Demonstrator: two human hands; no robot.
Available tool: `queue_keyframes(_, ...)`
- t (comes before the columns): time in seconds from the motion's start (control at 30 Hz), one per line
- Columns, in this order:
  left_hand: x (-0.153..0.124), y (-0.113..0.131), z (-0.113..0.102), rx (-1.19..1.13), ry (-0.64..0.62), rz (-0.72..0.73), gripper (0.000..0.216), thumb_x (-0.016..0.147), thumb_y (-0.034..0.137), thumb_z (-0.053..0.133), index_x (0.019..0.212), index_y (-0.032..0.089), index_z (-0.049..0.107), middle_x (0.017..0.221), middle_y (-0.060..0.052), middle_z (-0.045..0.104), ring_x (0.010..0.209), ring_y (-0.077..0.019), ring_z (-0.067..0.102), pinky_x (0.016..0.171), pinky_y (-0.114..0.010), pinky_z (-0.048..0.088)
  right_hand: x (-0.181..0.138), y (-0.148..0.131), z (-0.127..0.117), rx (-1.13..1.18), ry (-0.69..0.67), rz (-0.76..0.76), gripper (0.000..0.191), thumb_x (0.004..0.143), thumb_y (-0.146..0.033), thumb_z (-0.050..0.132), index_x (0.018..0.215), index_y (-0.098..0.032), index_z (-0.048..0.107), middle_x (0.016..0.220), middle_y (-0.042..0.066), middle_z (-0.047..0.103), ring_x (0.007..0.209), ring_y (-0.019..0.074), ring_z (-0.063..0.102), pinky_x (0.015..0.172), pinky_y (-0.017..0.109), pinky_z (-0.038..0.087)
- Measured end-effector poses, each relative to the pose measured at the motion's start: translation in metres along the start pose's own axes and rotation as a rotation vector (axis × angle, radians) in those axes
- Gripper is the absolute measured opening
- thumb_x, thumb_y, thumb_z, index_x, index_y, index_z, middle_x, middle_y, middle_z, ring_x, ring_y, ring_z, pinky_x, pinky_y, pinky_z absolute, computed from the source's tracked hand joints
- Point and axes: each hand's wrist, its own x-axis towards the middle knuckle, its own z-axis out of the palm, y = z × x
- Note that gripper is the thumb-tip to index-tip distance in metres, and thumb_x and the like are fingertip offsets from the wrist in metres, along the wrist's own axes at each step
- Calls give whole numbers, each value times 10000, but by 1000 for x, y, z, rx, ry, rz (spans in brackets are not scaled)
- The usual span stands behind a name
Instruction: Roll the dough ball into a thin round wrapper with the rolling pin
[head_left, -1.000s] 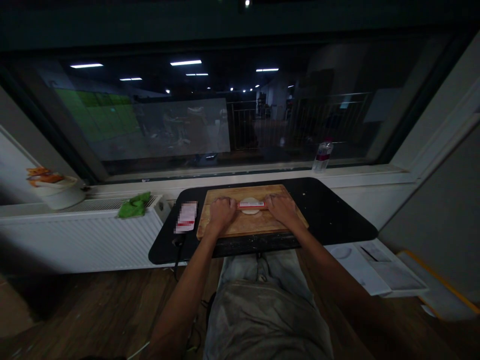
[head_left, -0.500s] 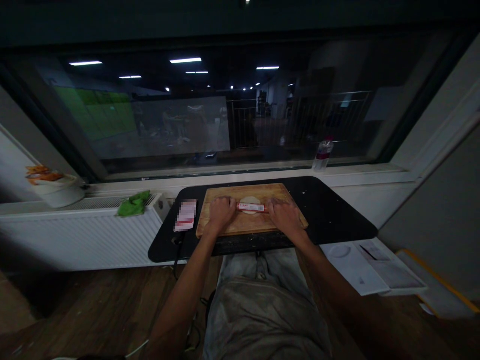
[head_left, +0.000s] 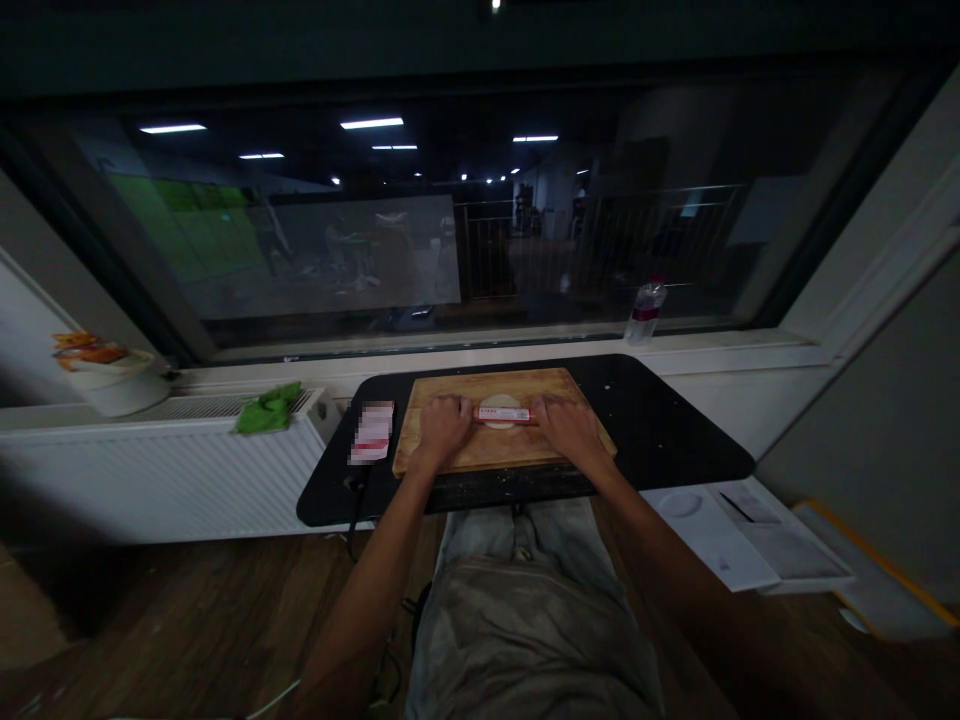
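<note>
Rolling pin (head_left: pixel 502 414), gripped both ends, seemingly crosses dough (head_left: pixel 501 403).

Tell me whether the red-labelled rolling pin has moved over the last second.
Yes, slightly. Against the cutting board, the rolling pin has rolled a little toward the person, across the dough disc, with the left hand and right hand on its ends.

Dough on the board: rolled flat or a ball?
Flat: the dough shows as a thin pale disc on the cutting board, under the rolling pin.
</note>
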Motion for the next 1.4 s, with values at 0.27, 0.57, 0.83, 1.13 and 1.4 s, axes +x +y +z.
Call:
queue_keyframes(0.27, 2, -3, 5, 20, -9, 25, 477, 1172, 309, 348, 1225, 167, 800, 1298, -185, 793, 1169, -308, 745, 966, -378, 531, 22, 4, 2, -37, -65, -11, 558, 1198, -337, 256, 1288, -176, 783, 1352, 154, 810, 1230, 278, 772, 992, 323, 556)
queue_keyframes(0.57, 1, -3, 6, 34, -26, 26, 470, 1173, 326, 347, 1249, 162, 781, 1282, -202, 783, 1160, -319, 741, 978, -409, 542, 44, 7, 1, -117, -123, -71, 535, 1180, -279, 276, 1351, -165, 769, 1405, 170, 787, 1285, 302, 745, 1095, 375, 526)
queue_keyframes(0.83, 2, -4, 8, 107, -18, 92, 412, 1147, 273, 394, 1288, 133, 755, 1282, -234, 767, 1159, -361, 742, 953, -441, 552, 63, 7, -3, -170, -185, -180, 477, 1155, -212, 340, 1421, -128, 728, 1452, 185, 755, 1341, 325, 707, 1069, 402, 545)
queue_keyframes(1.13, 0, 0, 1, 46, -34, 37, 446, 1166, 311, 368, 1257, 169, 781, 1299, -203, 783, 1181, -329, 742, 988, -415, 540, 53, 7, 11, -85, -116, -29, 560, 1183, -272, 242, 1352, -134, 757, 1428, 180, 773, 1323, 289, 721, 1061, 359, 535)
queue_keyframes(1.4, 0, 0, -1, 49, -45, 44, 478, 1167, 309, 340, 1269, 181, 789, 1308, -186, 788, 1175, -323, 743, 976, -403, 531, 21, 5, 6, -52, -46, 10, 511, 1174, -305, 295, 1256, -164, 779, 1306, 165, 817, 1202, 290, 775, 972, 342, 568)
